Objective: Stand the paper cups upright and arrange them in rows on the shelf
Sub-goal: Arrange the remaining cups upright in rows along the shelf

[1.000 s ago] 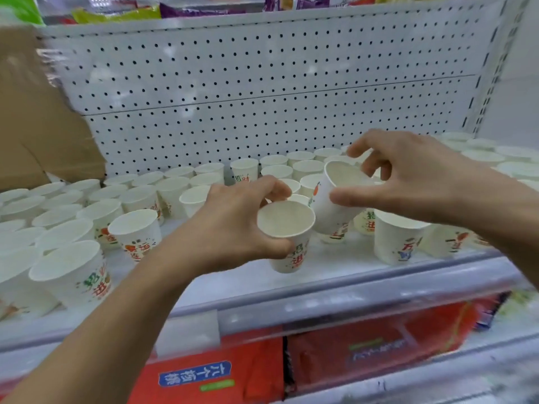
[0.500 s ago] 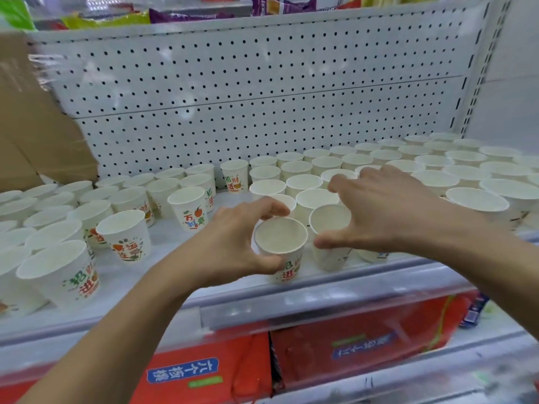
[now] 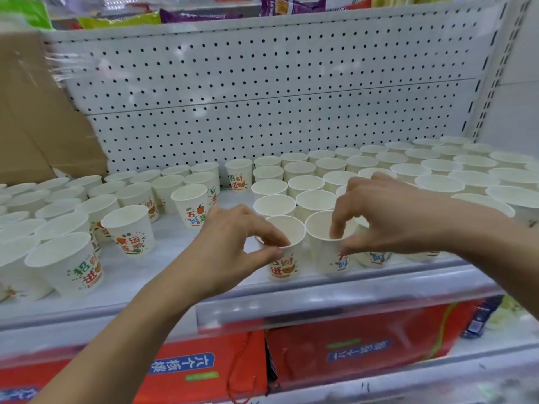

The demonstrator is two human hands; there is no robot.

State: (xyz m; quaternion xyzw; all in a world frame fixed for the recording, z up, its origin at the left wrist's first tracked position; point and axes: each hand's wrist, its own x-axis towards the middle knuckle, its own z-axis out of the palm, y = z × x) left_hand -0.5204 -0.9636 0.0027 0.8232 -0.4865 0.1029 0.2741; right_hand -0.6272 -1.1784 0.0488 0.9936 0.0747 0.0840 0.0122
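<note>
Two white paper cups with printed red and green characters stand upright side by side near the shelf's [image 3: 175, 258] front edge. My left hand [image 3: 230, 252] pinches the near rim of the left cup [image 3: 284, 268] between thumb and forefinger. My right hand [image 3: 390, 223] holds the right cup [image 3: 320, 255] by its rim, forefinger inside and thumb outside. Behind and to the right of them, upright cups [image 3: 437, 182] stand in packed rows.
Loosely spaced upright cups [image 3: 128, 231] cover the shelf's left side. A cardboard box [image 3: 35, 118] sits at the back left, against the white pegboard wall [image 3: 262, 97]. A clear rail [image 3: 335, 295] runs along the shelf's front edge. Red boxes [image 3: 204, 365] fill the shelf below.
My right hand brought its tilted cup down and stood it beside the left cup. Both hands shifted from the cups' sides to their rims.
</note>
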